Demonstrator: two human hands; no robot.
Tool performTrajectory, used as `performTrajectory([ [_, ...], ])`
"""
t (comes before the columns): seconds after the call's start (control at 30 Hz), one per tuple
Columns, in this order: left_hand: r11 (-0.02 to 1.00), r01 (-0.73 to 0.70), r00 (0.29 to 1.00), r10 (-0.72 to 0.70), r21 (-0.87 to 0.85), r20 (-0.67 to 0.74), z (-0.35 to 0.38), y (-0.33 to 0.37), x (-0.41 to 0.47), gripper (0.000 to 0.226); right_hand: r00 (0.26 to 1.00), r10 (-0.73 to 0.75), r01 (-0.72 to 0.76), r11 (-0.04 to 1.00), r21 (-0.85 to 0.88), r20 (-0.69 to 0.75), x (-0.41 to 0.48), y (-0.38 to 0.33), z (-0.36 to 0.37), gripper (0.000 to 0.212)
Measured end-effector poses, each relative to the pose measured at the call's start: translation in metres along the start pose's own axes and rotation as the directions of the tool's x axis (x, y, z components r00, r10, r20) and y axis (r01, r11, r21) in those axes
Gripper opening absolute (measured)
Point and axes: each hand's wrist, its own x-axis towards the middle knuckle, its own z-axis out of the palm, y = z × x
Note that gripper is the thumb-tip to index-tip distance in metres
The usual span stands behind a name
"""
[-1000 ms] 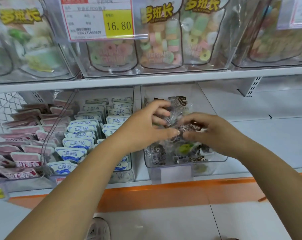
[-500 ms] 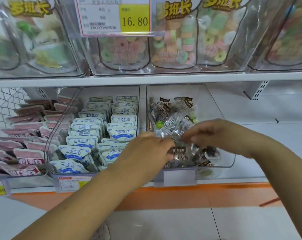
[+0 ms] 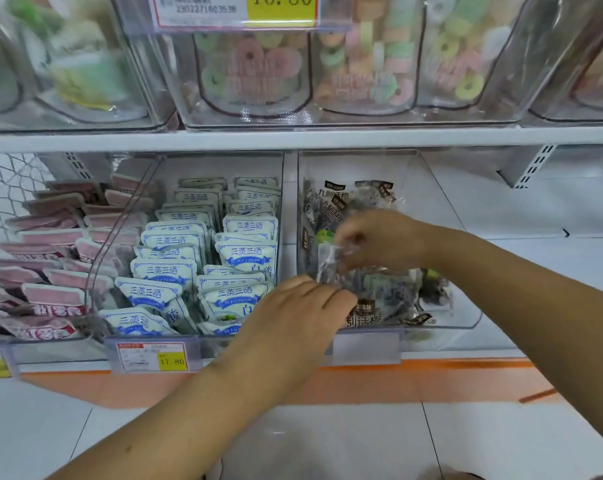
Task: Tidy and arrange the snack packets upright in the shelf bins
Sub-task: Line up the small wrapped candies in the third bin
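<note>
A clear plastic bin [image 3: 466,317] on the lower shelf holds several see-through plum snack packets [image 3: 338,206] with dark labels; some stand at the back, others lie loose at the front. My right hand [image 3: 379,240] is inside the bin and pinches the top of one clear packet [image 3: 331,261]. My left hand [image 3: 303,306] reaches over the bin's front left corner, fingers curled down on the packets lying at the front; whether it grips one is hidden.
To the left, a clear bin [image 3: 154,344] holds rows of white-and-blue packets [image 3: 244,254], and a wire basket [image 3: 2,181] holds pink packets [image 3: 54,299]. Candy bins [image 3: 327,64] sit on the shelf above. Right of the plum bin is bare white shelf [image 3: 535,244].
Both hands have dropped from mid-bin toward its front. The left hand slid down to the front left corner; the right hand still pinches a clear packet, now lower. The camera moved closer.
</note>
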Motion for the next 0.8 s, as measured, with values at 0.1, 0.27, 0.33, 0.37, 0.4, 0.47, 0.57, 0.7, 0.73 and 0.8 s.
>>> performTrajectory([
  [0.1, 0.999, 0.028, 1.0, -0.028, -0.024, 0.0, 0.0, 0.001, -0.001, 0.035, 0.976, 0.072, 0.019, 0.912, 0.411, -0.203, -0.019, 0.007, -0.017, 0.014],
  [0.27, 0.999, 0.018, 1.0, -0.017, -0.036, 0.021, 0.0, -0.001, -0.002, 0.035, 0.952, 0.107, 0.021, 0.913, 0.408, -0.287, -0.043, 0.019, 0.006, 0.039],
  [0.33, 0.999, 0.009, 1.0, -0.008, -0.043, 0.015, 0.001, -0.002, -0.003, 0.032, 0.963, 0.154, -0.021, 0.86, 0.51, -0.221, -0.052, 0.022, 0.015, 0.042],
  [0.37, 0.999, 0.009, 1.0, -0.008, -0.044, 0.016, 0.001, -0.002, -0.003, 0.031, 0.962, 0.191, -0.034, 0.793, 0.608, -0.196, -0.054, 0.023, 0.017, 0.039],
  [0.4, 0.999, 0.011, 1.0, -0.01, -0.047, 0.02, 0.001, -0.001, -0.003, 0.032, 0.952, 0.242, -0.038, 0.705, 0.708, -0.19, -0.055, 0.021, 0.019, 0.033],
  [0.47, 0.998, 0.014, 1.0, -0.012, -0.059, 0.024, 0.0, -0.001, -0.003, 0.037, 0.901, 0.362, -0.01, 0.572, 0.82, -0.241, -0.053, 0.017, 0.023, 0.014],
  [0.57, 0.998, 0.011, 1.0, -0.01, -0.066, 0.02, -0.002, -0.001, -0.002, 0.038, 0.833, 0.423, 0.011, 0.631, 0.776, -0.356, -0.051, 0.013, 0.031, 0.02],
  [0.7, 0.999, 0.003, 1.0, -0.004, -0.048, -0.014, -0.001, -0.001, -0.002, 0.033, 0.826, 0.408, 0.058, 0.625, 0.779, -0.389, -0.053, 0.015, 0.025, 0.065],
  [0.73, 0.999, 0.001, 1.0, -0.002, -0.044, -0.02, -0.001, 0.0, -0.002, 0.032, 0.822, 0.399, 0.088, 0.617, 0.782, -0.407, -0.053, 0.016, 0.023, 0.067],
  [0.8, 0.999, 0.001, 1.0, -0.002, -0.048, -0.021, -0.002, 0.0, -0.002, 0.029, 0.828, 0.387, 0.117, 0.59, 0.799, -0.407, -0.051, 0.017, 0.024, 0.065],
])
